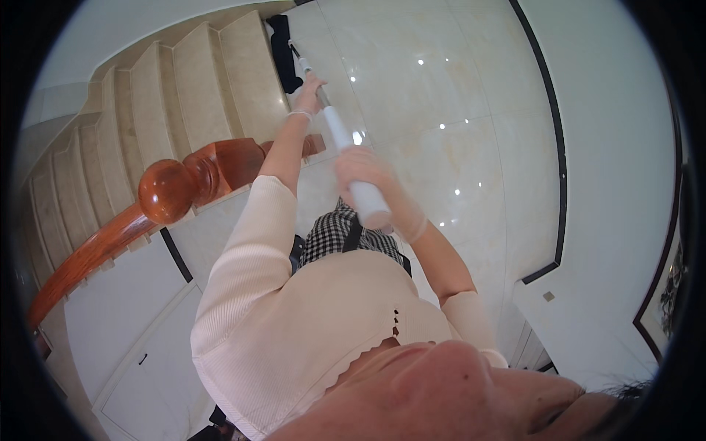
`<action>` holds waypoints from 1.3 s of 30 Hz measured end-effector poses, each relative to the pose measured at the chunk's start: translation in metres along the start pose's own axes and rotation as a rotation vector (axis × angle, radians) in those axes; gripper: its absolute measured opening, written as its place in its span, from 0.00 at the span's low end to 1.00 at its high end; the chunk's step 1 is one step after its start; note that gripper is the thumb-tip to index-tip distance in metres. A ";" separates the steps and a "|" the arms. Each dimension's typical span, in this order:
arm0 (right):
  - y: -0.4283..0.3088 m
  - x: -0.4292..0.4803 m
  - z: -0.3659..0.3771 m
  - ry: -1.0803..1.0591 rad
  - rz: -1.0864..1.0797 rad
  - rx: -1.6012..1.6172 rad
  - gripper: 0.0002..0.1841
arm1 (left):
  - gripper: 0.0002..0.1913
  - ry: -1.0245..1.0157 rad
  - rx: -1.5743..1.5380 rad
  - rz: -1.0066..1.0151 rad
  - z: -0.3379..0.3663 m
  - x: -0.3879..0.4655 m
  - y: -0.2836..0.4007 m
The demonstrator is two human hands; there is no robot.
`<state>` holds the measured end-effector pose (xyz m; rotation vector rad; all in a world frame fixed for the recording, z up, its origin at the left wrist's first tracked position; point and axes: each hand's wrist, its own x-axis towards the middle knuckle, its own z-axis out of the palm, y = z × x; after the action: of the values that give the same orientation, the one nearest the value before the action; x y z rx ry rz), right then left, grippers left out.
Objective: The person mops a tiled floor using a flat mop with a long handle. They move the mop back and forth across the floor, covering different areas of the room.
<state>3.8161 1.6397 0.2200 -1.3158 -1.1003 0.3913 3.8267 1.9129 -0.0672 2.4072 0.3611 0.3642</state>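
Note:
A flat mop with a dark head (283,58) rests on the floor tiles beside the foot of the stairs. Its pole slants back towards my body and ends in a thick white handle (337,125). My left hand (309,96), in a thin see-through glove, grips the pole farther down, nearer the mop head. Around the white handle close the fingers of my right hand (367,168), also in a clear glove and a little blurred. The handle's end points at my waist.
Stone stairs (198,88) rise at the left. A carved wooden newel post (171,190) with a curved handrail (88,259) stands close to my left arm. Glossy floor tiles (430,154) reach to the dark skirting (557,138) along the right wall. A white cabinet door (154,364) is at lower left.

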 end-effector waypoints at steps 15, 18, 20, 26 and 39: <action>-0.370 -0.392 -0.086 1.029 0.500 -0.487 0.17 | 0.07 -0.779 -0.278 0.615 0.222 -0.310 0.461; -0.437 -0.425 -0.062 1.087 0.549 -0.602 0.17 | 0.10 -0.978 -0.428 0.757 0.239 -0.387 0.539; -0.453 -0.435 -0.038 1.198 0.557 -0.706 0.18 | 0.09 -1.096 -0.504 0.784 0.250 -0.415 0.570; -0.445 -0.452 -0.016 1.302 0.422 -0.751 0.16 | 0.05 -1.170 -0.479 0.846 0.251 -0.423 0.588; -0.298 -0.387 -0.115 0.863 0.148 -0.290 0.10 | 0.12 -0.650 -0.406 0.373 0.170 -0.235 0.437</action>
<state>3.6247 1.1923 0.3415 -1.5972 -0.3348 -0.2431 3.7402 1.4099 0.0543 2.0348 -0.4195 -0.1840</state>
